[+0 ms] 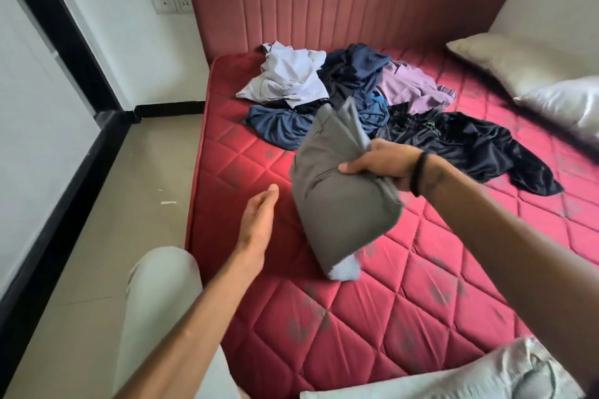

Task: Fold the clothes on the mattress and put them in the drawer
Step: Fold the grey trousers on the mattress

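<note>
Item: folded grey garment (337, 204), held above the near mattress (372, 317); our right hand (382, 165) grips its edge, left hand (259, 220) beside it with fingers loose, empty. Unfolded heap (356, 97) lies far. Next we judge: carry it to the drawer, unseen here.

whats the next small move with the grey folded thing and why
Probably bring the open left hand under the folded grey garment to support it. Only the right hand grips its edge, so it hangs tilted above the mattress and could unfold. No drawer is in view.
</note>
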The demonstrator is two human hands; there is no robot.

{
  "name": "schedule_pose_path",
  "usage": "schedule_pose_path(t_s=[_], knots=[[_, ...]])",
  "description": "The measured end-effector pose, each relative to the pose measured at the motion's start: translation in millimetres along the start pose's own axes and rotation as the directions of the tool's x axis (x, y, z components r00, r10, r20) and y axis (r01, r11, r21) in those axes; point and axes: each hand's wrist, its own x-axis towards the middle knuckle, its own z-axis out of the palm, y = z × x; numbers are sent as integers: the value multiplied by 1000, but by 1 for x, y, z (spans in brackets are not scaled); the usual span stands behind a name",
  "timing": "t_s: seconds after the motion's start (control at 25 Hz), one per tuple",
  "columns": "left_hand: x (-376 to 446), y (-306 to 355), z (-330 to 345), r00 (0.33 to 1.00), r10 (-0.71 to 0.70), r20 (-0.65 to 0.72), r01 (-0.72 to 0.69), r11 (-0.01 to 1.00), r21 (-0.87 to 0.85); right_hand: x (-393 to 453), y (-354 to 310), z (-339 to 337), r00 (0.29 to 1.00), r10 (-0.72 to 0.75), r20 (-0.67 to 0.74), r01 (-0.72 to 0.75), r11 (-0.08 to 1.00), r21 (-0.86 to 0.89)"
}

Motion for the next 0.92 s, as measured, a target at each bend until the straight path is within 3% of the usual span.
schedule_pose_path(t_s=[0.08,0.2,0.28,0.36,0.48,0.56,0.72,0.92], knots=[[-3,15,-8,982,-79,171,66,995,79,-30,14,-17,998,-50,25,41,955,293],[0,13,-2,848,-260,461,272,961,43,-53,80,-38,998,41,49,-61,842,536],[6,-12,11,796,-355,490,298,935,194,-55,150,-42,969,246,23,-213,784,583],[6,-35,25,796,-422,434,262,887,381,-57,213,-37,908,420,-6,-325,712,623],[16,-55,48,870,-370,326,96,776,623,-62,256,-38,886,456,-85,-287,682,673],[23,-63,62,898,-314,307,-19,671,742,-62,252,-40,904,397,-160,-227,762,606],[29,-64,90,887,-206,413,-90,801,592,-54,245,-44,879,243,-411,-93,931,352],[33,-13,196,823,16,567,-362,785,503,-87,266,-106,727,245,-641,186,829,527]])
